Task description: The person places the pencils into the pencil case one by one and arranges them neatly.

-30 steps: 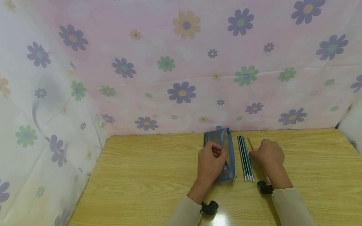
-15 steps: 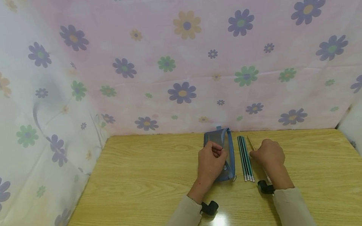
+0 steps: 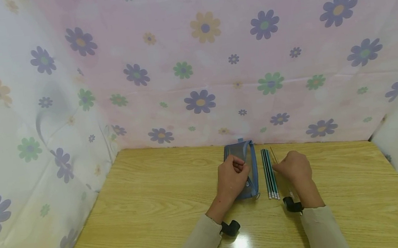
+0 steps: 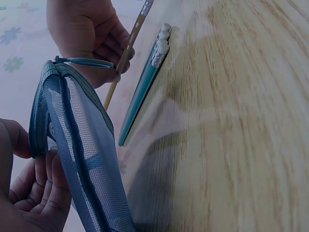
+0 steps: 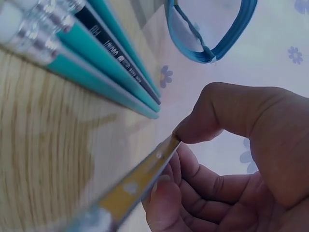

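A blue mesh pencil case (image 3: 238,150) with a zip stands near the back edge of the table. My left hand (image 3: 231,180) pinches its side, and the left wrist view shows the thumb and fingers at the zip edge (image 4: 36,116). My right hand (image 3: 297,169) pinches a yellow pencil (image 5: 145,169) between thumb and fingers, its eraser end toward me. The pencil tilts slightly, close over the wood. Between the case and the yellow pencil lies a row of teal and black pencils (image 3: 271,183), side by side, white erasers toward me.
The wooden table (image 3: 148,197) meets a flowered cloth (image 3: 167,111) along its back edge. More flowered cloth (image 3: 8,166) hangs at the left and right sides. Each wrist carries a small black camera (image 3: 230,228).
My right hand has shifted slightly toward the pencil row, and the yellow pencil has moved with it. The left hand and the pencil case have stayed in place.
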Demonstrator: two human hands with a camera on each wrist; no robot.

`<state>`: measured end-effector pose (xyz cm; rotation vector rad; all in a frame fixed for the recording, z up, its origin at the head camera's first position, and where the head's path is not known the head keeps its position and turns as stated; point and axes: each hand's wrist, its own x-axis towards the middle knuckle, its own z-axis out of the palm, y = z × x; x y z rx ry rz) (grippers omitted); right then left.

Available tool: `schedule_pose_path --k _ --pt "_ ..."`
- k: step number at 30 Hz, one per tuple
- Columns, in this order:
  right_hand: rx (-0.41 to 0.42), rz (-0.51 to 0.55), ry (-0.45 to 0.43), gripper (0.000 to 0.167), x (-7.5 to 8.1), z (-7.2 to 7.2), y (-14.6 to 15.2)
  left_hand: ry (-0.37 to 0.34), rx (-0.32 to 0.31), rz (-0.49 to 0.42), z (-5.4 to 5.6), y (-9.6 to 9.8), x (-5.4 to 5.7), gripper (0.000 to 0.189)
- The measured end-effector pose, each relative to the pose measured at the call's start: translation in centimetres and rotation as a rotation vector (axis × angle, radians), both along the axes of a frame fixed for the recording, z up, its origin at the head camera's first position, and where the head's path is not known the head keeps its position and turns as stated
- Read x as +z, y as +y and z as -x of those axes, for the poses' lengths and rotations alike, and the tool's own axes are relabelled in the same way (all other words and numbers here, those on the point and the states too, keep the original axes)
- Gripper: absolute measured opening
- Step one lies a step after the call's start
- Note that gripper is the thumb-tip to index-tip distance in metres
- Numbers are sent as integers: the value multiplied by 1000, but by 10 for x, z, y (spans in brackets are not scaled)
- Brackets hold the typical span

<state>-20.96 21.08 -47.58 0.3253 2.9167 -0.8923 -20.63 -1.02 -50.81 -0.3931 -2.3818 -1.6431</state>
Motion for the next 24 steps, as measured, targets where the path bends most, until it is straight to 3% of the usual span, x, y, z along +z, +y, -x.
schedule_pose_path --k 24 --pt "55 146 39 36 5 -1 -18 -8 10 15 1 -1 1 3"
